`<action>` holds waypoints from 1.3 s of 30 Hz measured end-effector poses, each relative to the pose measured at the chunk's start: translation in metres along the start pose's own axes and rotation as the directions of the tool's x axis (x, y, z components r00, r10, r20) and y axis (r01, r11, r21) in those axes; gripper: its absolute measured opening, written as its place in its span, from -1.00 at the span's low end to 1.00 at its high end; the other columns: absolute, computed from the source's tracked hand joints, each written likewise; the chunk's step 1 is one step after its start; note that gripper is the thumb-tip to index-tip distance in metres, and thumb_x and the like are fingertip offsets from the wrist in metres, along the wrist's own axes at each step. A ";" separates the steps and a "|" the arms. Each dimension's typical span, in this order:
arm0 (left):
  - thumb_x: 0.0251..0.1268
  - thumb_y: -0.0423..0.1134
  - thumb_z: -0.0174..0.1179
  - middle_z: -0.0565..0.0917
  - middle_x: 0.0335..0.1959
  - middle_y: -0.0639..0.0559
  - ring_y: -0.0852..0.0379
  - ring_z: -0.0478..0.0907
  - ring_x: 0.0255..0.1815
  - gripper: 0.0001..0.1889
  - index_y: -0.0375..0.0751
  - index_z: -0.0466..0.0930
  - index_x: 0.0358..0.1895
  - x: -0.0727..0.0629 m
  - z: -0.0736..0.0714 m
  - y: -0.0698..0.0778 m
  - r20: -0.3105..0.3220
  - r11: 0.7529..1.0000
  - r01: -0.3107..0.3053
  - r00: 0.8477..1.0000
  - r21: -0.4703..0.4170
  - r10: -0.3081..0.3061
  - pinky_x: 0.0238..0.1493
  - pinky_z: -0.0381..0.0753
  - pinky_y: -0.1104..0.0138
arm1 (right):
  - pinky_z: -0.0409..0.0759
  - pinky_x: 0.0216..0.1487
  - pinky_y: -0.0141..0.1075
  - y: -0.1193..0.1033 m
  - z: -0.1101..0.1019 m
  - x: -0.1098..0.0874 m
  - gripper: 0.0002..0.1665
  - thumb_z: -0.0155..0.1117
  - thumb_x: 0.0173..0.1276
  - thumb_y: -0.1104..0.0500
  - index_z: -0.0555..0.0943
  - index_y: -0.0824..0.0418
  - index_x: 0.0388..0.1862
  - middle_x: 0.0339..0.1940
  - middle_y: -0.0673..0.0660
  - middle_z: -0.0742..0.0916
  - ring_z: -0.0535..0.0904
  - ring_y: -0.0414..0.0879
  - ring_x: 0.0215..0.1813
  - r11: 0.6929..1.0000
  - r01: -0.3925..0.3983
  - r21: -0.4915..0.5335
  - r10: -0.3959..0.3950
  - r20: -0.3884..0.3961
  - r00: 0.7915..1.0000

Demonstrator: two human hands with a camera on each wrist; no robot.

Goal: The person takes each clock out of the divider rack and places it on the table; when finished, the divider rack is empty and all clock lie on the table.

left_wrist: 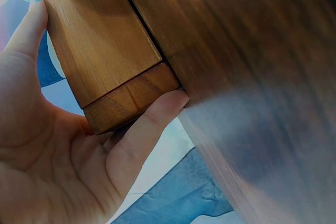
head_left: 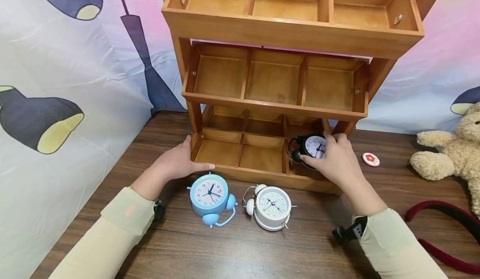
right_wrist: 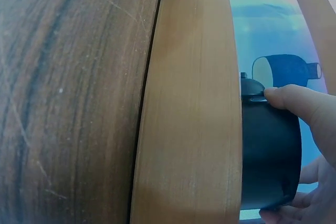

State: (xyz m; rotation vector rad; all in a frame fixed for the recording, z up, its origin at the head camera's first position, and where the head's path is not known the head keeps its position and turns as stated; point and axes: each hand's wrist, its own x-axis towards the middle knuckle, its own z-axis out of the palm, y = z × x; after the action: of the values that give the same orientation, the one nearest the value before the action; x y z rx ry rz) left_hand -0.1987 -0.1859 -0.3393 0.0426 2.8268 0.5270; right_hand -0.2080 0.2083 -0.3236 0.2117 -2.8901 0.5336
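Note:
My right hand (head_left: pixel 340 162) grips a black twin-bell alarm clock (head_left: pixel 316 145) in the right compartment of the bottom tier of a wooden shelf (head_left: pixel 258 174). In the right wrist view the thumb presses by a bell of the black clock (right_wrist: pixel 270 150), and the other fingers are round its far side, partly hidden. My left hand (head_left: pixel 176 160) holds the bottom tier's left front corner, thumb along the front and fingers at the side. A light blue alarm clock (head_left: pixel 208 192) and a white alarm clock (head_left: pixel 273 206) lie face up on the table before the shelf.
The shelf's middle tier (head_left: pixel 275 74) and top tier (head_left: pixel 288 6) rise above, each with three bare compartments. On the right of the table (head_left: pixel 240 254) are a round flower badge (head_left: pixel 371 159), a teddy bear (head_left: pixel 461 154) and a dark red headband (head_left: pixel 442 256). A printed cloth (head_left: pixel 112 54) hangs behind.

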 end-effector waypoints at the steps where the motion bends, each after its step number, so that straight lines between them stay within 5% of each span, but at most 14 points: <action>1: 0.03 0.53 0.19 0.03 0.48 -0.57 -0.49 0.19 0.41 0.40 -0.58 -0.31 0.52 0.000 0.000 0.000 0.000 1.000 0.000 1.000 -0.001 0.000 0.31 0.30 -0.22 | 0.41 0.06 0.25 0.000 -0.001 0.000 0.15 0.49 0.09 -0.21 0.29 0.56 0.38 0.11 0.58 0.42 0.36 0.43 0.13 1.000 -0.001 0.001 0.001 -0.002 1.000; 11: 0.05 0.52 0.18 0.05 0.47 -0.59 -0.49 0.20 0.40 0.39 -0.60 -0.30 0.51 -0.001 0.000 0.002 0.001 1.000 -0.005 1.000 0.012 0.005 0.31 0.32 -0.20 | 0.45 -0.14 0.20 -0.002 -0.007 -0.006 0.13 0.50 0.05 -0.26 0.33 0.38 0.42 0.07 0.52 0.39 0.32 0.39 0.13 0.999 -0.036 0.004 0.036 -0.013 0.999; 22: 0.04 0.53 0.17 0.03 0.48 -0.59 -0.47 0.18 0.42 0.40 -0.61 -0.30 0.50 0.002 0.000 -0.001 0.002 1.000 -0.012 1.000 0.013 0.012 0.33 0.30 -0.19 | 0.40 -0.33 0.03 -0.002 -0.017 -0.019 0.04 0.49 0.03 -0.35 0.42 0.13 0.40 0.00 0.43 0.39 0.34 0.32 0.04 1.000 0.020 -0.009 -0.020 -0.013 1.000; 39: 0.04 0.53 0.18 0.03 0.47 -0.59 -0.49 0.18 0.41 0.40 -0.61 -0.30 0.50 0.000 -0.001 0.000 0.009 1.000 -0.007 1.000 0.015 0.007 0.32 0.30 -0.21 | 0.45 -0.46 0.00 -0.009 -0.042 -0.044 0.10 0.41 -0.06 -0.53 0.41 0.09 0.32 -0.04 0.43 0.43 0.45 0.28 -0.09 0.996 0.023 -0.086 -0.015 0.087 0.996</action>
State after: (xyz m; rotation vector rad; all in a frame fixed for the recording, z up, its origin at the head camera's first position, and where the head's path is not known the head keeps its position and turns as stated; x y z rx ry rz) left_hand -0.1987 -0.1860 -0.3380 0.0570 2.8232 0.5063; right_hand -0.1567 0.2196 -0.2914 0.2551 -2.9835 0.4038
